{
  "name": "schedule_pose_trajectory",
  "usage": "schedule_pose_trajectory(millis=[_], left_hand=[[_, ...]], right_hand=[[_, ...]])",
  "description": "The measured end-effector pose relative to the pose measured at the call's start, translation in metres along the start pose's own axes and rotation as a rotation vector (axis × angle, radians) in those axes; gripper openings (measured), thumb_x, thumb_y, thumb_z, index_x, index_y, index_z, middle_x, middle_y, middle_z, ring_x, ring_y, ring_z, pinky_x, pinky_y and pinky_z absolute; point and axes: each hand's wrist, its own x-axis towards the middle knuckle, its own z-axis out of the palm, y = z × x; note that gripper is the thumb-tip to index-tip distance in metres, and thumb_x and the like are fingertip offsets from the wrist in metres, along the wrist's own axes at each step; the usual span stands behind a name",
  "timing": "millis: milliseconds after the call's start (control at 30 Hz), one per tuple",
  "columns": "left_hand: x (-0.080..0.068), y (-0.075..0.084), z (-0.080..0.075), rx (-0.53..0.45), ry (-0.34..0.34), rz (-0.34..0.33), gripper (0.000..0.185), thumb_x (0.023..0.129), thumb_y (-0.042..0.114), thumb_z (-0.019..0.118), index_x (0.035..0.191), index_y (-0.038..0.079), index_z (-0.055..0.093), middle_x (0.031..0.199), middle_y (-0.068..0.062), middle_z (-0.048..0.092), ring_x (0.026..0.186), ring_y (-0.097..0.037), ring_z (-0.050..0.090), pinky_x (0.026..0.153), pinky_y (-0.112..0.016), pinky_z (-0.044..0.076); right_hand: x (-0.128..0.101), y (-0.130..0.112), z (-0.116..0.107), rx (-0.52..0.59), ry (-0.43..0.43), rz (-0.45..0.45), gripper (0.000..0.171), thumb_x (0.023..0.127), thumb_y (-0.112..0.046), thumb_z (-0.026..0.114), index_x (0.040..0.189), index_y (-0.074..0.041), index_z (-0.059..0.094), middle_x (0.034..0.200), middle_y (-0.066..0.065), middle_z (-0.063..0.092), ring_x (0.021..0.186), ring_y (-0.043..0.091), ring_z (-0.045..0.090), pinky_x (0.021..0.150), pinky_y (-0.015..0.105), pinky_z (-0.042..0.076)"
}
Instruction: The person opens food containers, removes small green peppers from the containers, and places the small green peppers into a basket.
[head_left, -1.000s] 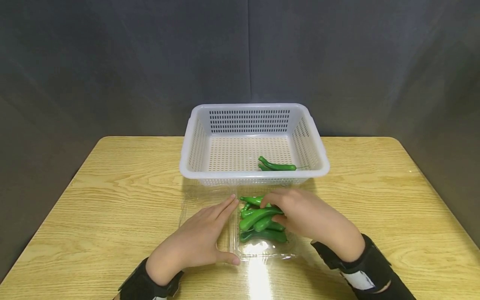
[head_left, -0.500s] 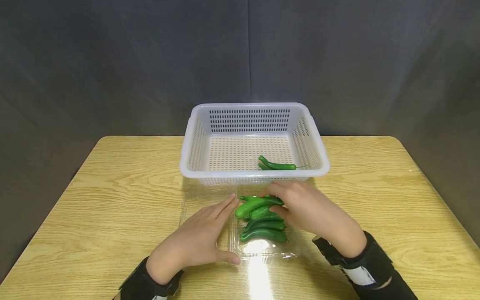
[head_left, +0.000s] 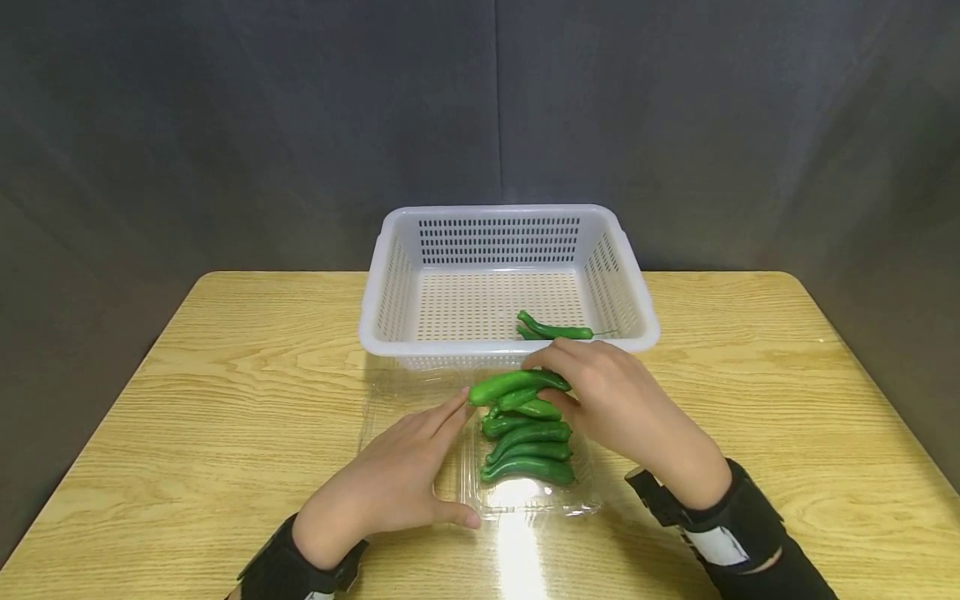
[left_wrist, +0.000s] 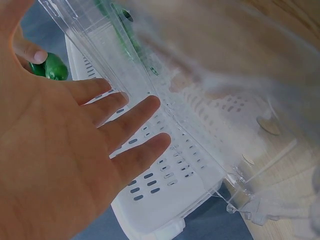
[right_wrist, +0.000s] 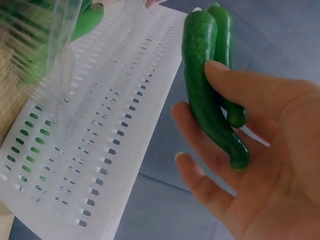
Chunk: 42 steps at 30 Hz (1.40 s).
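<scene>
My right hand (head_left: 622,404) pinches two green chili peppers (right_wrist: 201,75) between thumb and fingers, side by side, above the far part of a clear plastic clamshell box (head_left: 585,507). In the head view one held pepper (head_left: 504,387) lies partly over the other. Several green peppers (head_left: 528,469) lie crosswise in a row in the box's right half. My left hand (head_left: 393,475) is spread flat along the box's fold, fingers straight and thumb apart, holding nothing; it covers much of the unfolded lid (head_left: 412,383). The left wrist view shows its palm and straight fingers (left_wrist: 135,120).
Behind the box stands a white perforated basket (head_left: 375,329). Near its front right corner lie a couple of green peppers (head_left: 558,332). A wooden table (head_left: 187,417) carries everything, with a dark grey wall (head_left: 300,125) behind.
My right hand has lifted the two peppers up and away from the near row, toward the basket, uncovering more peppers in the box. The left hand has stayed in place.
</scene>
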Motion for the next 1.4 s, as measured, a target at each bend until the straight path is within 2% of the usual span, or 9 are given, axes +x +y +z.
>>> schedule_pose_trajectory(millis=[233, 533, 733, 933, 1400], left_hand=[[0.001, -0.001, 0.001, 0.012, 0.018, 0.012, 0.120, 0.072, 0.067, 0.074, 0.159, 0.006, 0.017, 0.165, -0.012, 0.012, 0.147, -0.032, 0.023, 0.118, -0.051, 0.021], [0.001, -0.001, 0.000, -0.007, -0.001, -0.002, 0.120, 0.073, 0.067, 0.074, 0.160, 0.011, 0.014, 0.166, -0.006, 0.008, 0.148, -0.027, 0.020, 0.119, -0.050, 0.020], [0.001, -0.001, 0.001, -0.012, 0.007, 0.006, 0.120, 0.073, 0.066, 0.075, 0.160, 0.010, 0.014, 0.166, -0.007, 0.010, 0.148, -0.028, 0.020, 0.119, -0.050, 0.020], [0.001, -0.002, 0.000, -0.015, 0.012, 0.011, 0.121, 0.072, 0.066, 0.075, 0.160, 0.010, 0.012, 0.166, -0.008, 0.009, 0.148, -0.030, 0.021, 0.118, -0.052, 0.020], [0.000, -0.001, 0.001, -0.005, 0.009, 0.011, 0.121, 0.073, 0.067, 0.075, 0.160, 0.011, 0.012, 0.166, -0.007, 0.007, 0.148, -0.029, 0.020, 0.119, -0.051, 0.019]], right_hand=[[0.000, 0.001, 0.000, -0.024, 0.070, 0.044, 0.035, 0.077, -0.005, 0.085, 0.108, -0.010, 0.069, 0.098, 0.001, 0.070, 0.079, 0.021, 0.067, 0.070, 0.039, 0.056], [0.002, 0.007, 0.000, -0.006, 0.137, 0.078, 0.037, 0.075, -0.004, 0.085, 0.109, -0.008, 0.069, 0.099, 0.003, 0.072, 0.084, 0.020, 0.068, 0.071, 0.038, 0.057], [0.002, 0.015, 0.003, -0.016, 0.210, 0.093, 0.036, 0.076, -0.002, 0.084, 0.109, -0.006, 0.070, 0.098, 0.004, 0.072, 0.084, 0.022, 0.068, 0.073, 0.039, 0.056], [0.003, 0.020, 0.004, -0.009, 0.231, 0.158, 0.033, 0.078, -0.003, 0.083, 0.109, -0.007, 0.070, 0.097, 0.005, 0.072, 0.085, 0.023, 0.067, 0.072, 0.041, 0.055], [0.002, 0.037, 0.010, -0.039, 0.320, 0.203, 0.035, 0.078, -0.002, 0.083, 0.109, -0.004, 0.070, 0.100, 0.010, 0.071, 0.089, 0.028, 0.065, 0.074, 0.043, 0.054]])
